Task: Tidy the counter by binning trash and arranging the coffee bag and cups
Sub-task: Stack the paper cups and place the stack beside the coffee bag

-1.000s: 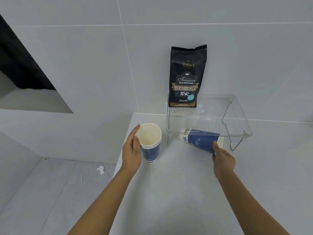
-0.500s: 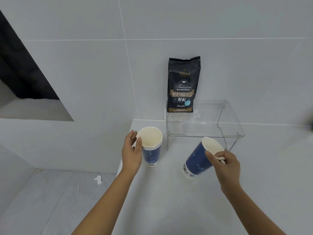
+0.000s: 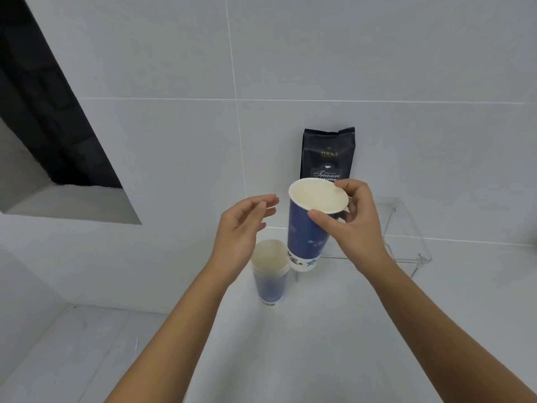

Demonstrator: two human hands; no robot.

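Note:
My right hand (image 3: 354, 228) grips a blue paper cup (image 3: 308, 228) by its rim, upright in the air, above and just right of a stack of blue paper cups (image 3: 270, 271) standing on the white counter (image 3: 319, 330). My left hand (image 3: 241, 231) hovers open above and left of the stack, fingers apart, touching nothing. A black coffee bag (image 3: 328, 154) stands upright on a clear acrylic shelf (image 3: 406, 228) against the tiled wall, its lower part hidden behind the held cup.
The counter's left edge drops to a grey floor (image 3: 72, 344) with a small scrap on it. A dark opening (image 3: 43, 112) cuts into the left wall. The tiled wall rises right behind the shelf.
My right hand has lifted the cup from under the shelf, turned it upright and carried it left over the stack. My left hand has let go of the stack and risen.

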